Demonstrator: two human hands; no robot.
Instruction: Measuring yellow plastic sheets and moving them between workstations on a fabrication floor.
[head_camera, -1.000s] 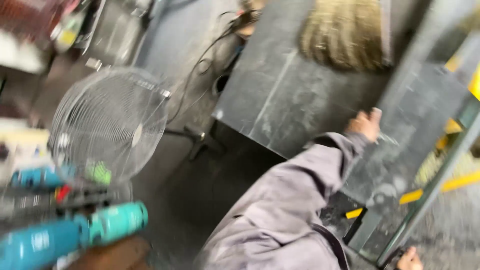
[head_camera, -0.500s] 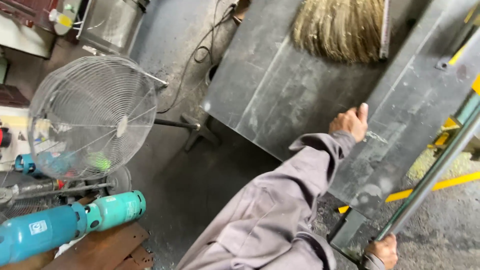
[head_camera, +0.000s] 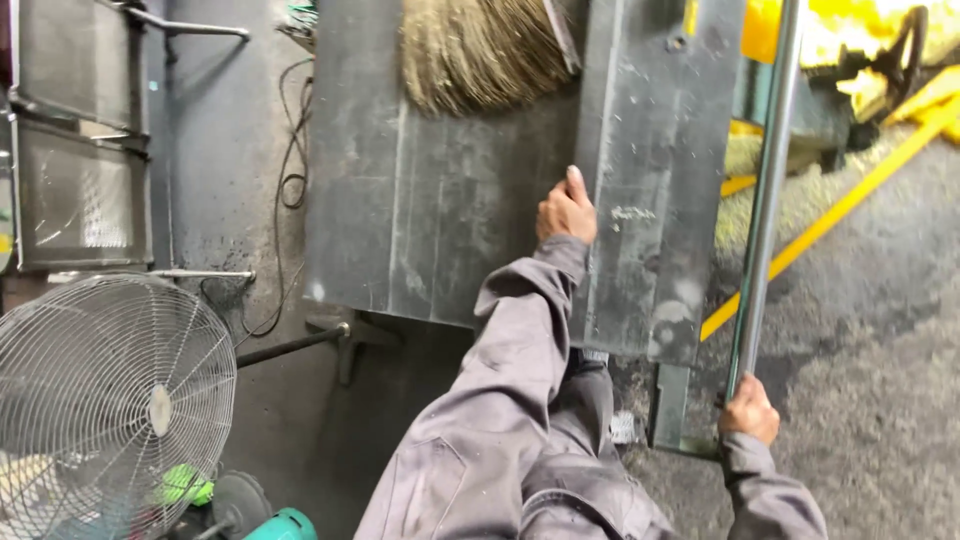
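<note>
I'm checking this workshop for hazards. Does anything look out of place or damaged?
Nothing looks damaged. One oddity: a straw broom head lies on the grey metal sheet that the left hand presses. The right hand grips a steel tube.

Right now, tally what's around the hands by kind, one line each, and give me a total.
Hands: 2, left hand resting on the narrower metal plate, right hand gripping the steel rod
Metal plates: 2, the narrower one beside the wide metal sheet
Steel rods: 1
Brooms: 1, straw broom head lying on the wide sheet
Fans: 1, wire-cage fan
Total: 7
</note>
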